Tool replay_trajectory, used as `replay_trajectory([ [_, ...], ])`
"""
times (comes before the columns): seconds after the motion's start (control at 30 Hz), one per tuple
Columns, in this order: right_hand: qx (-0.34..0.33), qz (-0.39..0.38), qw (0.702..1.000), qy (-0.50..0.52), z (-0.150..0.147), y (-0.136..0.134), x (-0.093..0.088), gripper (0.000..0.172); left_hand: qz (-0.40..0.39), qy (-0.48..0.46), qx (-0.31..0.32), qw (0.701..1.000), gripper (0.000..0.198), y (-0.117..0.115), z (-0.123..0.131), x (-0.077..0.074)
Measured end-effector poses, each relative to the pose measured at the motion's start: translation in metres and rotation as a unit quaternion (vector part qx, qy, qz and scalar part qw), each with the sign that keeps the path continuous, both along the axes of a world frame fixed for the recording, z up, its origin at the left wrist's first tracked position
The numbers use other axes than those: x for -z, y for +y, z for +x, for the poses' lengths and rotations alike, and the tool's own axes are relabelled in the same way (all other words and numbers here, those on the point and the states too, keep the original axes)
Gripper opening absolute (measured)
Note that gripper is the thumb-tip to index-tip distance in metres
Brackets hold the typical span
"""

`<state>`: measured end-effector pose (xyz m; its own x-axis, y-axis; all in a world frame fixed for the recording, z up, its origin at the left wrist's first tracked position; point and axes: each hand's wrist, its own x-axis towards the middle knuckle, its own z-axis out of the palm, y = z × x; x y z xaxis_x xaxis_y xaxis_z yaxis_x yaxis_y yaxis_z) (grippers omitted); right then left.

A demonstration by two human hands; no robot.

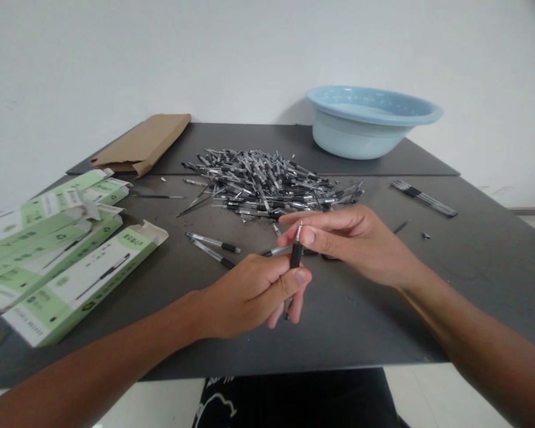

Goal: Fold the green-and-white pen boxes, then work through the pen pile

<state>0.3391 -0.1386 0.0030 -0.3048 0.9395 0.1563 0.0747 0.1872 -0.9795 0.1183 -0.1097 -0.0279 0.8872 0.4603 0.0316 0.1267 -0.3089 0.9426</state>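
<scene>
The left hand (245, 297) and right hand (361, 244) meet above the near middle of the table (472, 267). Both hold one pen (296, 255), upright and slightly tilted. The left hand is closed around its lower barrel, thumb pressed on the grip. The right hand is mostly open, with thumb and forefinger pinching the upper tip. Green boxes (62, 261) lie at the left. A basin (370, 128) stands at the far right. A pen pile (267, 181) lies just beyond the hands. Two loose pens (214, 244) lie near the left hand.
</scene>
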Motion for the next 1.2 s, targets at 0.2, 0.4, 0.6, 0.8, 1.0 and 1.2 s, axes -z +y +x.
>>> replay_trajectory([
  [0.2,0.022,0.030,0.999,-0.037,0.003,0.000,-0.001,0.015,0.018,-0.001,0.015,1.000,0.053,0.001,0.000,0.002],
  [0.4,0.024,0.030,0.999,-0.030,0.002,-0.002,-0.003,0.011,0.041,-0.001,0.018,0.999,0.055,0.001,-0.002,0.000],
  [0.6,0.044,0.014,0.999,0.007,-0.003,-0.003,0.000,0.008,0.041,0.005,0.008,0.999,0.057,0.001,-0.001,-0.001],
  [0.8,0.080,0.012,0.997,0.002,0.004,0.000,0.001,0.042,0.038,-0.016,-0.032,0.999,0.055,0.002,-0.004,-0.003],
  [1.0,0.237,0.096,0.956,-0.146,0.019,0.020,0.012,0.050,0.021,-0.112,-0.170,0.979,0.055,0.019,-0.010,-0.009],
  [1.2,0.236,0.211,0.907,-0.276,0.024,0.034,0.033,0.029,0.031,-0.313,-0.280,0.907,0.059,0.058,-0.013,-0.012],
])
